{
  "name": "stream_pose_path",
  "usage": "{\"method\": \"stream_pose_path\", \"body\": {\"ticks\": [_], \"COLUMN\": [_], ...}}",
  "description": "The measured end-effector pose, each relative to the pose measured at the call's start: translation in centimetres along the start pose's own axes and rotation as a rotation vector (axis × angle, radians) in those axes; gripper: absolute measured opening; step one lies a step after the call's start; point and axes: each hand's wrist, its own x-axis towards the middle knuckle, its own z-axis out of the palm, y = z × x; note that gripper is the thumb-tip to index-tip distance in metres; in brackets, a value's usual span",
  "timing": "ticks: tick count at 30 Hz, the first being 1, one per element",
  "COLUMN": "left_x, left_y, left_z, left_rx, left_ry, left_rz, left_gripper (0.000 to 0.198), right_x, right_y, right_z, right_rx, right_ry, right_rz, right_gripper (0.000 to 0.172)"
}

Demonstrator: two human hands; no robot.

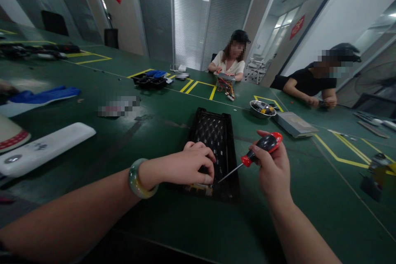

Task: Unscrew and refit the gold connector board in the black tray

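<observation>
In my right hand (275, 173) is a screwdriver (266, 145) with a black and red handle, its metal shaft slanting down to the left. The tip meets the lower part of a black plastic casing (232, 144) with a patterned inner face, lying lengthwise before me. My left hand (188, 164) reaches over the casing from the left, thumb and fingers pinched close to the tip. Whatever those fingers hold is hidden. Partly under this hand, a yellowish and metallic part (202, 189) shows at the casing's near end.
A metal bowl (262, 109) of small parts and a grey box (293, 124) stand beyond my right hand. To the left lie a long white object (49, 146) and a blue glove (46, 95). Across the green table sit two people (230, 60), (312, 82), handling parts.
</observation>
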Motion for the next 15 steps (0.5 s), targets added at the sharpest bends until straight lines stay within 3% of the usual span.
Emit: {"method": "stream_pose_path", "body": {"ticks": [15], "left_x": [-0.18], "left_y": [0.17], "left_z": [-0.52], "left_rx": [0.089], "left_ry": [-0.004], "left_rz": [0.12], "left_gripper": [0.009], "right_x": [0.2], "right_y": [0.63], "right_z": [0.44], "right_rx": [0.014], "right_ry": [0.021], "right_rz": [0.059], "right_gripper": [0.042]}}
